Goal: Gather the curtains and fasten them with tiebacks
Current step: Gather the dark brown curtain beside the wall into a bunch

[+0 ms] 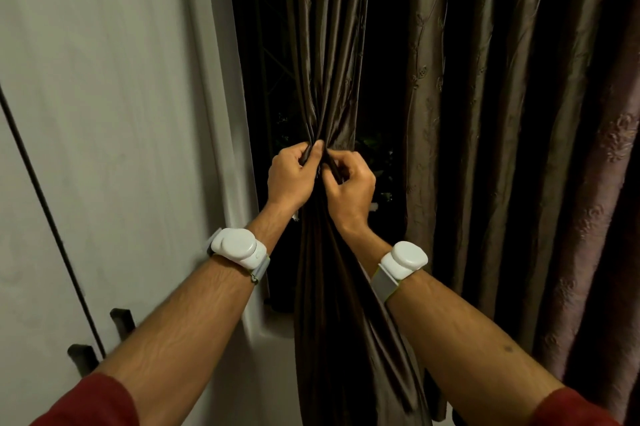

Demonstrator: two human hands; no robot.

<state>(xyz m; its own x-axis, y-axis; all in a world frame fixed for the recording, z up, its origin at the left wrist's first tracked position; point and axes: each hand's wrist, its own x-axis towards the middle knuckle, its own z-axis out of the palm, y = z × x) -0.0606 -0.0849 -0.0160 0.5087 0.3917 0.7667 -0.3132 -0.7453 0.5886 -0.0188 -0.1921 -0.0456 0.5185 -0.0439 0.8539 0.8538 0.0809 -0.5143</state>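
Brown, satiny cloth is bunched at the middle of the gathered curtain point(325, 55), which hangs in front of the dark window point(256, 86) beside the white wall point(104, 79). Both hands work at the bunch: the left hand point(292, 176) curls its fingers round the cloth and a dark strip there, and the right hand point(349, 186) pinches the same dark strip just beside it, the two hands almost touching. Whether that strip is the tieback or only a fold of the curtain I cannot tell.

The likely trouble is slip. The cloth looks smooth and heavy, so if either hand loosens before the fastening is done, the pleats could slide out and the bundle fall open. A loose fastening could also creep down the cloth. Pulling hard downward might strain the hanging at the top, which is out of view.

Counted: two hands, each wrist with one white band, the left band point(239, 249) and the right band point(403, 261); one gathered curtain; at least one ungathered curtain point(485, 114) hanging to the right, patterned with leaves; no certain tieback; two dark hooks point(121, 321) low on the wall.
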